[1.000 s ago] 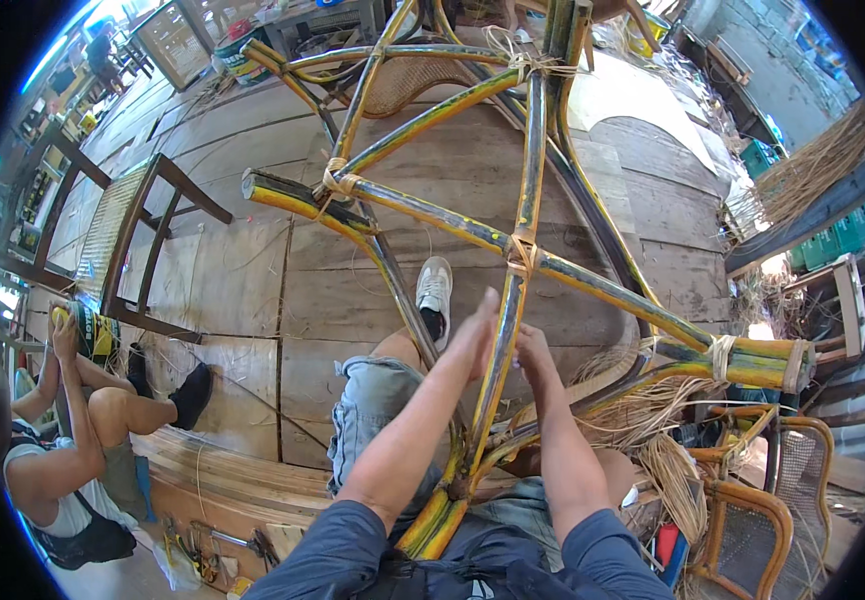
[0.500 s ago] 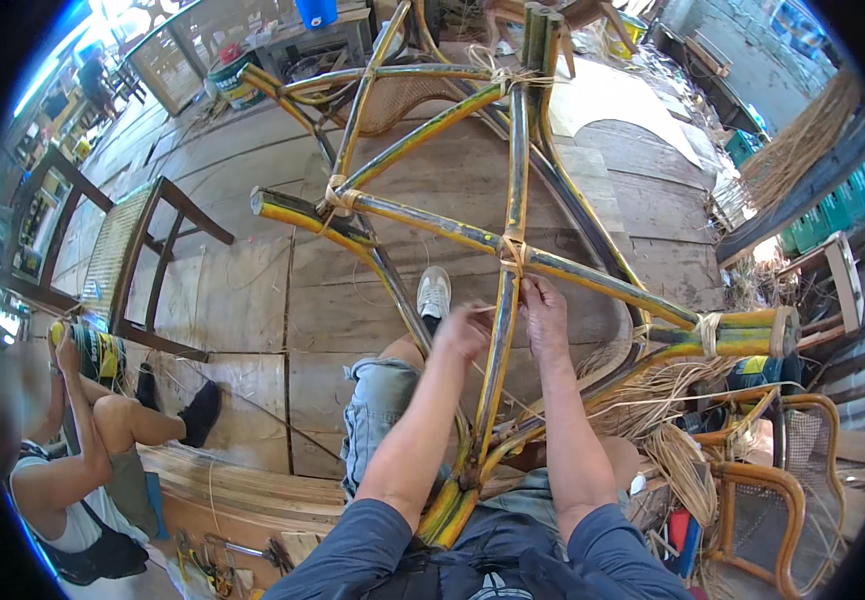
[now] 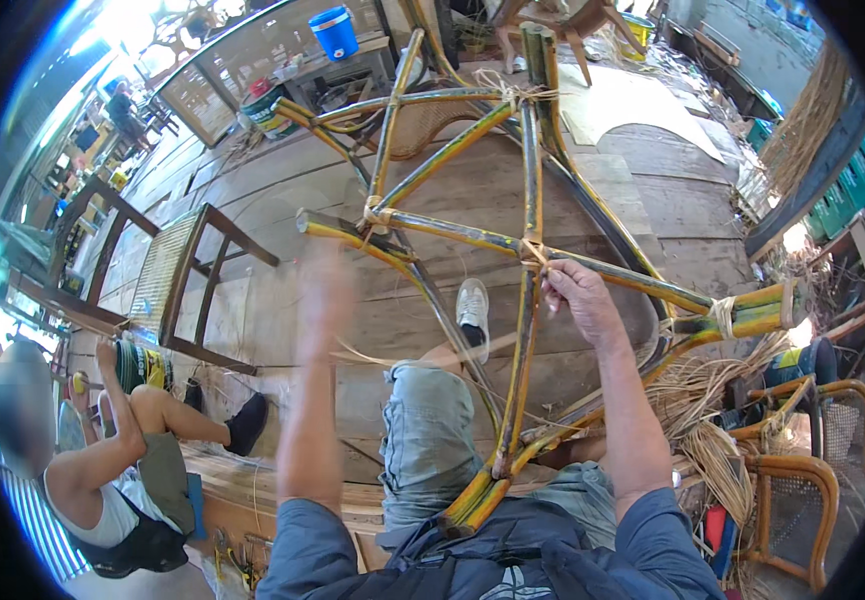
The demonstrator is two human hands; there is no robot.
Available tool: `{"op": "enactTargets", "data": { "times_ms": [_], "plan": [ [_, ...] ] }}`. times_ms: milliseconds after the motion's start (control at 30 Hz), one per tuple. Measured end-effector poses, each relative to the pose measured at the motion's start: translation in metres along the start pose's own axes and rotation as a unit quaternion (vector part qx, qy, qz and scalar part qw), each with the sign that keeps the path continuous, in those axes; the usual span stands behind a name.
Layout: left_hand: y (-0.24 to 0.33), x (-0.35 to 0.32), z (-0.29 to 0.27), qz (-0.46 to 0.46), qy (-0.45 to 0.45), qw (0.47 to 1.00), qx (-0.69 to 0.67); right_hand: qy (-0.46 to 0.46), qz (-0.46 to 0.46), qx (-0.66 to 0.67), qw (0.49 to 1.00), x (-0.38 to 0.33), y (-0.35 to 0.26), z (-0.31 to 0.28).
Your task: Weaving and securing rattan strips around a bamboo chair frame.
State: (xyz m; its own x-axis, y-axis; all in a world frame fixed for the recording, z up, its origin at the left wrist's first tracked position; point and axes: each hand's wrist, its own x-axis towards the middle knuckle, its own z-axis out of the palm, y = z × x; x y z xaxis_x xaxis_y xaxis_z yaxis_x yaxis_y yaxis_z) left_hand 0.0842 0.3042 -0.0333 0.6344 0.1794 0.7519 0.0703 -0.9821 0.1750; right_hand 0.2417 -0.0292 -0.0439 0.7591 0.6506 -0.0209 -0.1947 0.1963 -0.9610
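A frame of thick bamboo-like poles (image 3: pixel 453 230), mottled yellow, green and black, stands in front of me and reaches down to my lap. Pale rattan strip binding (image 3: pixel 534 253) wraps the crossing of two poles. Just right of that crossing, my right hand (image 3: pixel 581 292) pinches the strip close to the binding. My left hand (image 3: pixel 328 285) is raised off to the left, apart from the poles; motion smears its fingers, so what it holds is unclear. A thin pale strand (image 3: pixel 383 358) stretches by my left forearm. Other joints carry similar lashings (image 3: pixel 377 213).
A dark wooden chair with a woven seat (image 3: pixel 168 270) stands left. Below it sits another person (image 3: pixel 113 450). Loose rattan strands (image 3: pixel 708 440) and a cane chair frame (image 3: pixel 798 490) lie at right. Tools (image 3: pixel 238 560) rest lower left; a blue cooler (image 3: pixel 334 33) stands at the back.
My left hand has swung left, away from the crossing pole. The right hand stays beside the binding. The whole view has shifted, so the frame appears farther right.
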Motion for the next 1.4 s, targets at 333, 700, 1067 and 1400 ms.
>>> {"op": "enactTargets", "data": {
  "times_ms": [333, 700, 1067, 1400],
  "plan": [
    [0.199, 0.006, 0.046, -0.094, -0.415, 0.902, -0.078, -0.041, 0.071, -0.004, 0.997, -0.004, -0.024, 0.013],
    [0.197, -0.009, 0.068, -0.04, -0.204, 0.921, -0.33, 0.058, 0.082, -0.283, 0.954, -0.011, -0.044, 0.024],
    [0.207, 0.033, 0.071, -0.317, -0.422, 0.784, -0.326, 0.123, -0.048, -0.375, 0.918, -0.02, -0.004, 0.015],
    [0.199, 0.017, 0.098, -0.371, -0.291, 0.71, -0.522, 0.257, -0.082, -0.066, 0.961, -0.012, -0.038, 0.001]
  ]
}}
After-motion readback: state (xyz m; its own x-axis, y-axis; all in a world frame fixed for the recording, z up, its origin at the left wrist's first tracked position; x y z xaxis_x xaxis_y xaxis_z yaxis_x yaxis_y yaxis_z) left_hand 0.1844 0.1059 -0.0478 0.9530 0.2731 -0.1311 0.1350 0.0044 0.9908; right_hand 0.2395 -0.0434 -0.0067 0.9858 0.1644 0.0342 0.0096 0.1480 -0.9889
